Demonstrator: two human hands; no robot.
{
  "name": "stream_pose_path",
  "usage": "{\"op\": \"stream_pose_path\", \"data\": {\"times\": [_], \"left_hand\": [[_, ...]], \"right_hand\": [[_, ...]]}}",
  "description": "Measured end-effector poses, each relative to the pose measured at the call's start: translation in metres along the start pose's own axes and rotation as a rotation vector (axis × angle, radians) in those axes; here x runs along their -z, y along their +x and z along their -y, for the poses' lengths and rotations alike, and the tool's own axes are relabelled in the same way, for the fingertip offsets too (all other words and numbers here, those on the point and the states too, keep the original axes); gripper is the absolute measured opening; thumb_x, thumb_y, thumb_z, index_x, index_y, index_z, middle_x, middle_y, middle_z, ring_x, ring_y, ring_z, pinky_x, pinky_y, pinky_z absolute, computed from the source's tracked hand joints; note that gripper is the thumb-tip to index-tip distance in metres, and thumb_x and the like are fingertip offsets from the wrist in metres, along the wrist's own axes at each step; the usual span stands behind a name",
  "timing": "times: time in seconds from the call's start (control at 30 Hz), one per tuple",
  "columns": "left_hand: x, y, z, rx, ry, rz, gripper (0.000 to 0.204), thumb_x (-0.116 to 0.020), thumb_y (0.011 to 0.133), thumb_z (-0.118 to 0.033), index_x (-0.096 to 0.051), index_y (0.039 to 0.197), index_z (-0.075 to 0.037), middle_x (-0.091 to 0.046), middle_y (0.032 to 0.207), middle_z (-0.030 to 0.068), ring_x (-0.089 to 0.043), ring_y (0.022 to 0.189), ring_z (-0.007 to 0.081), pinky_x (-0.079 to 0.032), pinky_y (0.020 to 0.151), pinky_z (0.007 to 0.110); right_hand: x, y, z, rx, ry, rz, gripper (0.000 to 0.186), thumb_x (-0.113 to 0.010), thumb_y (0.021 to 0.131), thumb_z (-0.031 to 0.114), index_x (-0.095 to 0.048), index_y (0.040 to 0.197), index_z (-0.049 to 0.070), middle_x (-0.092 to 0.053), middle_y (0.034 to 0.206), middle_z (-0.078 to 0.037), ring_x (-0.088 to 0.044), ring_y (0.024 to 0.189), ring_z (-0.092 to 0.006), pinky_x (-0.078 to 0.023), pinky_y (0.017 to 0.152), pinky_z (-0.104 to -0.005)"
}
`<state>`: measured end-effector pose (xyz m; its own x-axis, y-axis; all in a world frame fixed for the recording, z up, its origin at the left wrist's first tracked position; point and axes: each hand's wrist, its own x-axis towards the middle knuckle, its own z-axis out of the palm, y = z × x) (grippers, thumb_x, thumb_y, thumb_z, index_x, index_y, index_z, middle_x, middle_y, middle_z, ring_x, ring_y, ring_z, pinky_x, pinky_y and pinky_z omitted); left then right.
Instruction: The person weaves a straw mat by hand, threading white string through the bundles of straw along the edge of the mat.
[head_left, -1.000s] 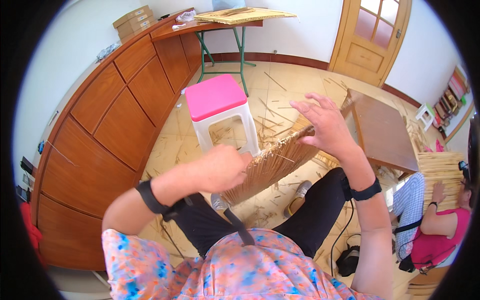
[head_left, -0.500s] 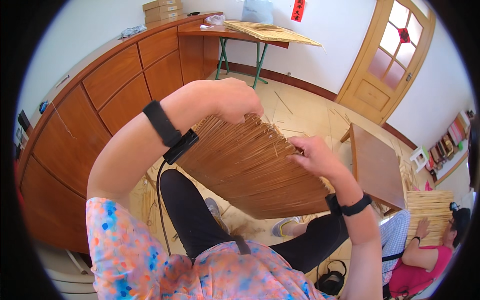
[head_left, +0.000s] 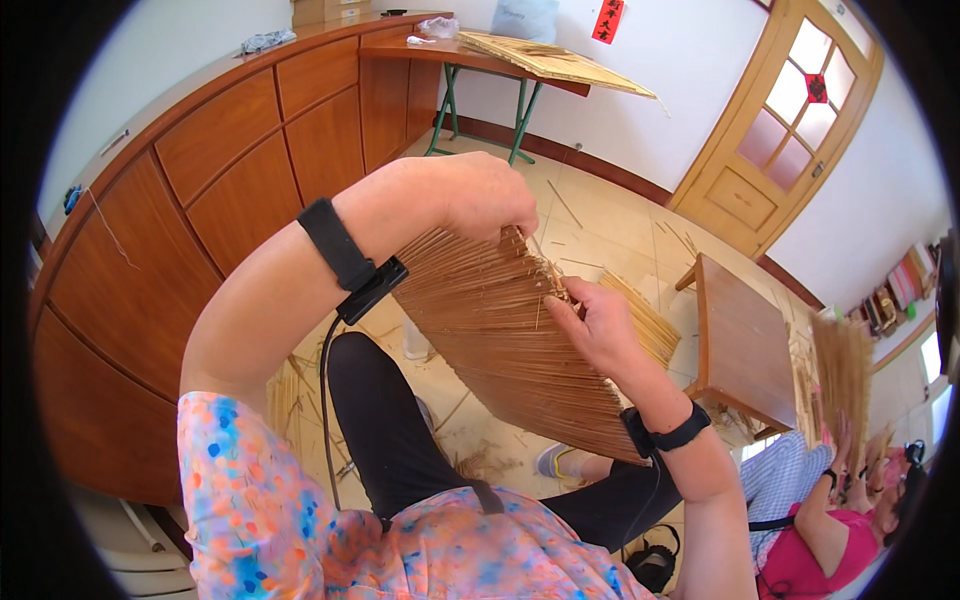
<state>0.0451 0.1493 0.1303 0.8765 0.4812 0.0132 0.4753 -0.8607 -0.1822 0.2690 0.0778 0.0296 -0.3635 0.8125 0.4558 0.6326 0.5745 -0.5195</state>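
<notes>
A brown mat of thin stalks (head_left: 490,330) hangs tilted over my knees, its ragged edge uppermost. My left hand (head_left: 492,203) is closed over that edge at the far left, with its fingertips curled down out of sight. Lower along the same edge, my right hand (head_left: 600,325) pinches the mat between thumb and fingers, close to some pale loose stalk ends (head_left: 552,275). Black bands with small devices circle both wrists.
A low brown table (head_left: 742,340) stands to the right, a bundle of stalks (head_left: 640,315) beside it. Wooden cabinets (head_left: 230,140) line the left. Another pale mat (head_left: 560,62) lies on the back table. At right, a co-worker in pink (head_left: 820,540) holds up a mat (head_left: 842,370).
The mat has turned steeper in my hands. My right hand has shifted left and a little down along its edge. The co-worker's mat has been raised upright.
</notes>
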Motion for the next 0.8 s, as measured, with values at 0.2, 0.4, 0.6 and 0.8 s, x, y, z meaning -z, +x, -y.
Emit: {"op": "stream_pose_path", "data": {"times": [0.2,0.4,0.6,0.8], "left_hand": [[-0.008,-0.01,0.013,-0.003,-0.027,-0.118,0.021,-0.062,0.072,-0.01,-0.067,0.092,-0.012,-0.064,0.079,0.0123,-0.061,0.08,0.0339,-0.048,0.068,0.044],[-0.02,-0.016,0.024,0.021,-0.033,-0.049,0.023,-0.06,0.074,-0.007,-0.069,0.094,-0.015,-0.065,0.084,0.0107,-0.062,0.084,0.0308,-0.048,0.072,0.043],[-0.061,-0.015,-0.007,0.106,-0.073,-1.259,0.028,-0.073,0.071,-0.007,-0.067,0.098,-0.008,-0.063,0.091,0.0056,-0.061,0.089,0.0275,-0.05,0.08,0.038],[-0.133,0.018,-0.07,0.218,-0.403,-1.385,0.027,-0.077,0.069,-0.005,-0.066,0.094,-0.005,-0.061,0.086,0.0107,-0.062,0.075,0.0261,-0.051,0.064,0.033]], "right_hand": [[-0.001,0.016,0.015,0.032,-0.187,0.034,0.021,-0.061,0.086,0.022,-0.064,0.088,0.002,-0.06,0.071,-0.021,-0.06,0.064,-0.0367,-0.046,0.056,-0.0416],[-0.016,0.027,0.02,0.011,-0.319,0.115,0.025,-0.06,0.086,0.023,-0.059,0.075,0.001,-0.055,0.061,-0.022,-0.057,0.057,-0.0386,-0.045,0.051,-0.0429],[-0.006,0.032,0.01,-0.014,-0.212,-0.084,0.029,-0.06,0.086,0.019,-0.056,0.065,-0.001,-0.049,0.052,-0.02,-0.048,0.044,-0.0349,-0.04,0.045,-0.0394],[0.002,0.032,0.003,-0.036,-0.042,-0.144,0.031,-0.06,0.087,0.018,-0.053,0.063,-0.001,-0.043,0.05,-0.017,-0.036,0.042,-0.0217,-0.035,0.044,-0.0343]]}}
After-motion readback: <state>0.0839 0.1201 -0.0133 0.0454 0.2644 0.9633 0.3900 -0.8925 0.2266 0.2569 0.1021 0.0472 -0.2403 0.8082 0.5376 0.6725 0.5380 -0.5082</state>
